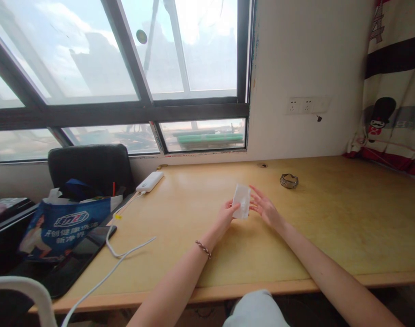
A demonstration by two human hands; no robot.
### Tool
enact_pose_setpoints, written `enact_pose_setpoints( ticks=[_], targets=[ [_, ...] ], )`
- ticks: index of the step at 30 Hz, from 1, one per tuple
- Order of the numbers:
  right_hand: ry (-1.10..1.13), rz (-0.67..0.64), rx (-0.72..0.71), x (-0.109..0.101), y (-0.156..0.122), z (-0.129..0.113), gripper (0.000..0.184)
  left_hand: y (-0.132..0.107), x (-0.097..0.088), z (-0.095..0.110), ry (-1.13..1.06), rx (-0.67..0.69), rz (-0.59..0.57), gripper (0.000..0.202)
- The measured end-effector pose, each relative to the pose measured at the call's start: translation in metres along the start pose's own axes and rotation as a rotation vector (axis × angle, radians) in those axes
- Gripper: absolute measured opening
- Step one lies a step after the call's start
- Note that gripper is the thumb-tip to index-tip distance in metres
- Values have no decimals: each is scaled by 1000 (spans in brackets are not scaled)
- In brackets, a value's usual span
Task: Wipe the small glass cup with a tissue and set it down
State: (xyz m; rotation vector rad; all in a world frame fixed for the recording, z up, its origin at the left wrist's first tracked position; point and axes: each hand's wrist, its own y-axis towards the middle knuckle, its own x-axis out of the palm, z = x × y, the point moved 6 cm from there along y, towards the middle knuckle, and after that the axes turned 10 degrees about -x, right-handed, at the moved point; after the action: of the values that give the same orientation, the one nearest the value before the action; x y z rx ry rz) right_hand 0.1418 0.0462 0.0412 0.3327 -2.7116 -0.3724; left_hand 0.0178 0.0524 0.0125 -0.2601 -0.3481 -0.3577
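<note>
My left hand grips a small white, partly see-through packet by its left edge, the thumb lying across its face. It is held tilted up over the wooden table. At the packet's right edge is my right hand, its fingers stretched out and apart. Whether those fingertips touch the packet, I cannot tell. A braided band circles my left wrist.
On the wooden table, a dark metal ring-shaped object lies at the back right. A white power bank with a white cable sits at the left. Beyond the left edge are a blue bag and a black chair.
</note>
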Motion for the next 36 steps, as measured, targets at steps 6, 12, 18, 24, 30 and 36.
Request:
enact_pose_setpoints(
  ticks=[6, 12, 18, 24, 30, 36],
  targets=[
    [-214, -297, 51, 22, -9, 10, 44, 3, -4, -6, 44, 2, 55, 43],
    [-275, -255, -38, 12, -4, 10, 46, 5, 3, -12, 100, -23, -53, 45],
    [-214, -67, -61, -1, -1, 5, 49, 2, 7, -9, 58, -45, -133, 41],
    [-63, 88, -82, -11, 4, 1, 44, 2, -1, -6, 53, -36, -28, 36],
    [-118, 311, -93, -36, 9, 8, 37, 5, -15, -4, 62, -15, 119, 33],
    [-386, 503, -112, -90, -2, 10, 35, 5, -19, -5, 88, -36, 153, 28]
  ],
)
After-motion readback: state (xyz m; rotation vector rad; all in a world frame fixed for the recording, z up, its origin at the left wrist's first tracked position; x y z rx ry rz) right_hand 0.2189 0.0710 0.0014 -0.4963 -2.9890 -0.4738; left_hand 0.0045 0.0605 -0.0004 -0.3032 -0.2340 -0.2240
